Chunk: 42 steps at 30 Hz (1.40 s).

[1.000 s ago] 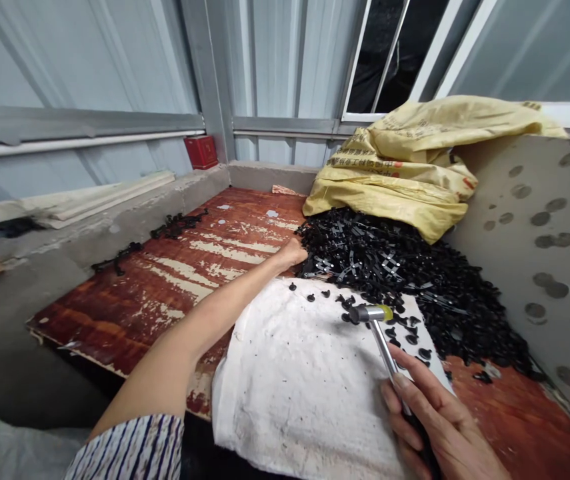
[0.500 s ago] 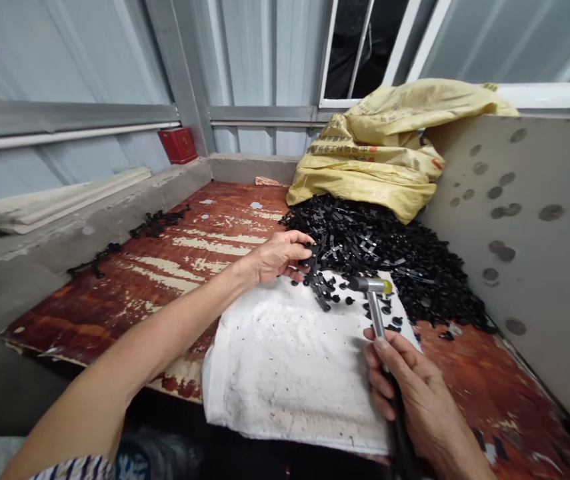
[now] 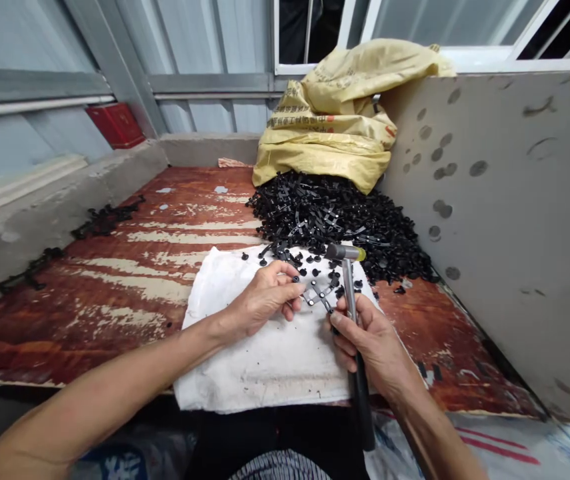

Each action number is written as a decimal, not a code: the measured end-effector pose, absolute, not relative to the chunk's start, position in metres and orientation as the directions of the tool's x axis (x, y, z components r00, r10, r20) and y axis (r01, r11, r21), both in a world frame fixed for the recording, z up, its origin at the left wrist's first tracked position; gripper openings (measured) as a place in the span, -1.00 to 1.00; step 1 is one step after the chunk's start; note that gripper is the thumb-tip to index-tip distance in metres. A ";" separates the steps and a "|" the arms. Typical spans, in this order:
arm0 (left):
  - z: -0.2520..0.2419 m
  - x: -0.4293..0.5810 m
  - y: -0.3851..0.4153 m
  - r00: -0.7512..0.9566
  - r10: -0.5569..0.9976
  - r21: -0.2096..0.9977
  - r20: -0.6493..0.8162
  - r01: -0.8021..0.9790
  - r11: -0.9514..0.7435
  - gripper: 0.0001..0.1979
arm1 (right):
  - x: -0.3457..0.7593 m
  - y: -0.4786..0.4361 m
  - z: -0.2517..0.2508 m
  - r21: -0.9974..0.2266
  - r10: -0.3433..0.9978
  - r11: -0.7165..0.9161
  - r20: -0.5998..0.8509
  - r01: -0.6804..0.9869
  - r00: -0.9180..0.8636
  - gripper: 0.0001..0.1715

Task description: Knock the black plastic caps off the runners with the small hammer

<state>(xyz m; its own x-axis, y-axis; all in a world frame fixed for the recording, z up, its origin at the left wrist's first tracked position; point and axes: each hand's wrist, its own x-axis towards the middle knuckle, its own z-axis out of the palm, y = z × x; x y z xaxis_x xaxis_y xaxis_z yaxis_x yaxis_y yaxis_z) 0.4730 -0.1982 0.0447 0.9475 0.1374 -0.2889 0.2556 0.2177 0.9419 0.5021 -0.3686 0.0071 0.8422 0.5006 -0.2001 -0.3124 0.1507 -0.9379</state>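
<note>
My left hand (image 3: pixel 267 297) pinches one end of a small black linked piece (image 3: pixel 316 295) with crossed flat arms and shiny rivet-like dots. The other end of this piece reaches the thumb and fingers of my right hand (image 3: pixel 367 330), which seem to pinch it too. That same hand is wrapped round a small mallet (image 3: pixel 349 283), its metal shaft upright, a dark face to the left and a yellow face to the right. Both hands are above a white cloth (image 3: pixel 265 370). Small black round-headed pieces (image 3: pixel 309 260) lie along the cloth's far edge.
A big heap of black parts (image 3: pixel 335 213) spills from a yellow woven sack (image 3: pixel 329 127) at the back. A spotted grey panel (image 3: pixel 489 227) borders the right side. More black parts (image 3: pixel 105 220) lie by the left ledge. A red box (image 3: pixel 115 125) stands in the far corner.
My left hand has come back from the heap's edge towards me with the black linked piece. My right hand and mallet have moved left, and its fingers now meet the piece. The view has shifted.
</note>
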 end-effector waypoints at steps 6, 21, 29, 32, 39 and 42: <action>0.042 0.450 -0.201 0.874 0.175 0.806 -0.453 0.317 0.500 -0.87 | 0.501 -0.370 0.009 -0.932 0.489 0.183 -0.189 -0.312 0.852 -0.51; 0.042 0.469 -0.232 0.880 0.251 0.783 -0.404 0.191 0.591 -0.88 | 0.495 -0.370 0.010 -0.952 0.480 0.156 -0.160 -0.263 0.863 -0.51; 0.047 0.457 -0.234 0.840 0.311 0.831 -0.444 0.255 0.495 -0.84 | 0.494 -0.370 0.006 -0.943 0.441 0.217 -0.135 -0.251 0.887 -0.47; 0.042 0.453 -0.232 0.839 0.312 0.826 -0.445 0.249 0.506 -0.88 | 0.495 -0.370 0.005 -0.940 0.457 0.218 -0.138 -0.261 0.879 -0.49; 0.033 0.450 -0.226 0.868 0.290 0.846 -0.402 0.232 0.479 -0.90 | 0.498 -0.369 0.006 -0.938 0.464 0.205 -0.158 -0.279 0.872 -0.50; 0.036 0.449 -0.221 0.828 0.313 0.839 -0.465 0.299 0.454 -0.90 | 0.497 -0.369 0.007 -0.940 0.464 0.189 -0.171 -0.285 0.869 -0.49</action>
